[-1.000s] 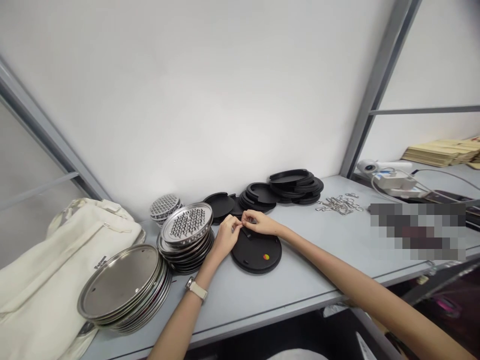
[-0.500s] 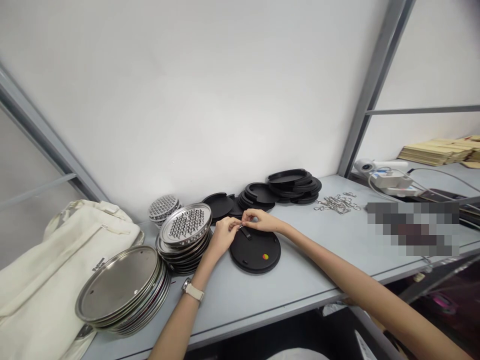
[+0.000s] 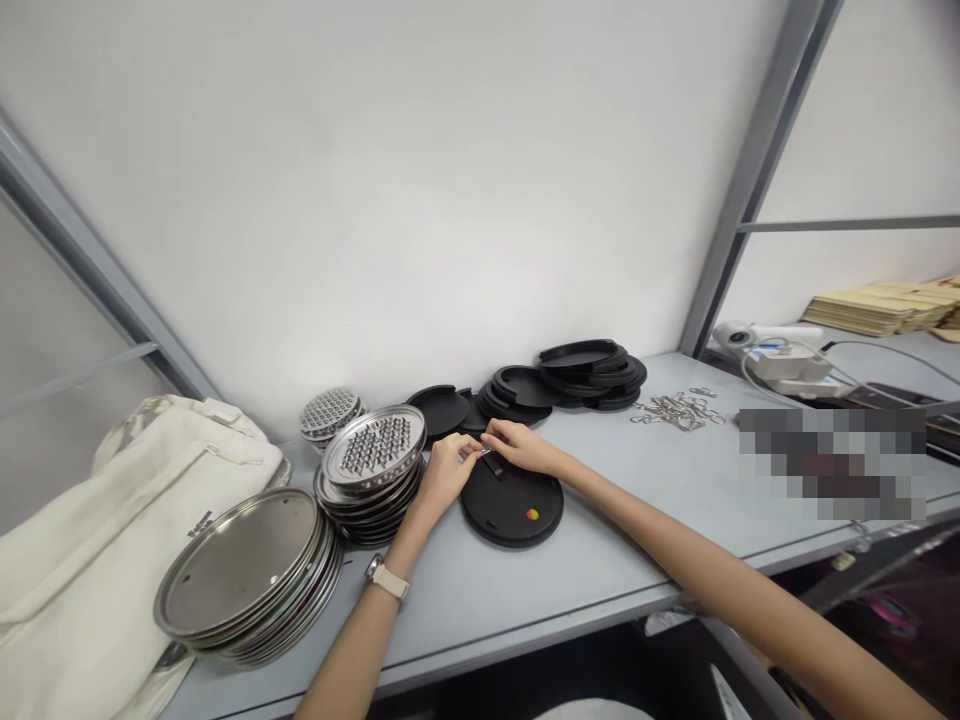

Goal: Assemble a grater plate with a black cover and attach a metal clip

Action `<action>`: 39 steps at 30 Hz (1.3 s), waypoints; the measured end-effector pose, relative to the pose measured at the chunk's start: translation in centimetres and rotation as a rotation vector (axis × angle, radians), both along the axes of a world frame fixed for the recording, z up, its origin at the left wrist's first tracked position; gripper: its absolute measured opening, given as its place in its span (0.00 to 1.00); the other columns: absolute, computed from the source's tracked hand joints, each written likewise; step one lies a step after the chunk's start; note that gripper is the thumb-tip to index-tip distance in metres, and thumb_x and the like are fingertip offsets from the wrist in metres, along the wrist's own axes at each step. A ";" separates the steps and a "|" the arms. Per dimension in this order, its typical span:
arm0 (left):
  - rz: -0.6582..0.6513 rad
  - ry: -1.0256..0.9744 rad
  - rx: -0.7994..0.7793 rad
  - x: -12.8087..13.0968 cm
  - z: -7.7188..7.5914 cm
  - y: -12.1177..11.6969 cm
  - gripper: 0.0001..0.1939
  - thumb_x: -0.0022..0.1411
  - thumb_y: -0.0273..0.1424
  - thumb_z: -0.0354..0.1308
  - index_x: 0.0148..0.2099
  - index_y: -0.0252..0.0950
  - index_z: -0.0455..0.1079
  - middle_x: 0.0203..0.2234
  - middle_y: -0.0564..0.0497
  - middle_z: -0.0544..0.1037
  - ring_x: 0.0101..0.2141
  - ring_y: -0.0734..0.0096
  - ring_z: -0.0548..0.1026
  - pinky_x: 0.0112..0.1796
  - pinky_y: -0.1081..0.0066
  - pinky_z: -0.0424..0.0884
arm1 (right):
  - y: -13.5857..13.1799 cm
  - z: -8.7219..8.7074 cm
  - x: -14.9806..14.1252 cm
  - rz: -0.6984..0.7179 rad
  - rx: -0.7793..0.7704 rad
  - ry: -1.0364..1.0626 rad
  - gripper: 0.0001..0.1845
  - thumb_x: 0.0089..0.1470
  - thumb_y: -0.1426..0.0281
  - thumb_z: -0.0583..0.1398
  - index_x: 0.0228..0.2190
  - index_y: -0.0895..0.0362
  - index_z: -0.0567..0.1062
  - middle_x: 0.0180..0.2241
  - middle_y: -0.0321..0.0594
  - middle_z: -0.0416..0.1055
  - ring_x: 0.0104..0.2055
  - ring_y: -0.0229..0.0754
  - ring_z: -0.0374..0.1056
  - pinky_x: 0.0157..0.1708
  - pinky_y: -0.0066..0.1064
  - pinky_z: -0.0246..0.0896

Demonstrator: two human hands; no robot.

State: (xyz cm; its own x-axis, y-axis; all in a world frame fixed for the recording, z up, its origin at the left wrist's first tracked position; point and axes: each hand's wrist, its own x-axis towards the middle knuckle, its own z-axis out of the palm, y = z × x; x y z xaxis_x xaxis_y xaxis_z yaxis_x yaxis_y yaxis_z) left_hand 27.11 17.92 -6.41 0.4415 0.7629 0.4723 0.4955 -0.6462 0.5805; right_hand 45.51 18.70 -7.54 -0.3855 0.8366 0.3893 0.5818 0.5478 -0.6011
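Note:
A black round disc [image 3: 514, 505] with a small coloured sticker lies flat on the grey table [image 3: 600, 570]. Both hands meet at its far edge. My left hand [image 3: 444, 468] and my right hand [image 3: 517, 444] are pinched together on a small metal clip [image 3: 484, 452], held just above a little black tab on the disc. A watch sits on my left wrist.
Left of the disc stand a stack of perforated steel discs [image 3: 373, 470] and a stack of plain steel plates [image 3: 244, 575], with a cream cloth bag [image 3: 112, 540] beyond. Black disc stacks [image 3: 559, 378] line the wall. A pile of metal clips [image 3: 679, 408] lies to the right.
The hands have stayed pinched at the disc's far edge, shifting only slightly. The view wobbled a little.

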 end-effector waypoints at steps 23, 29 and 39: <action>0.006 -0.008 0.001 0.5 0.4 -0.7 0.05 0.56 0.22 0.56 0.35 0.36 0.70 0.30 0.52 0.77 0.31 0.73 0.74 0.36 0.74 0.67 | -0.3 0.3 -0.7 -0.066 0.013 -0.160 0.15 0.61 0.70 0.50 0.26 0.59 0.70 0.25 0.40 0.69 0.28 0.37 0.63 0.29 0.26 0.54; 0.018 -0.024 0.004 0.6 0.5 -0.8 0.06 0.55 0.21 0.56 0.32 0.36 0.71 0.28 0.53 0.77 0.30 0.75 0.73 0.35 0.75 0.67 | -0.3 0.3 -0.7 -0.079 0.008 -0.167 0.16 0.61 0.69 0.50 0.25 0.59 0.70 0.25 0.40 0.69 0.27 0.37 0.63 0.28 0.26 0.53; 0.085 -0.013 0.020 0.8 0.2 -0.8 0.06 0.55 0.22 0.56 0.32 0.37 0.71 0.27 0.54 0.77 0.30 0.73 0.74 0.36 0.73 0.66 | -0.3 0.2 -0.6 -0.069 0.012 -0.174 0.14 0.60 0.71 0.49 0.27 0.59 0.71 0.26 0.39 0.69 0.27 0.36 0.63 0.28 0.26 0.53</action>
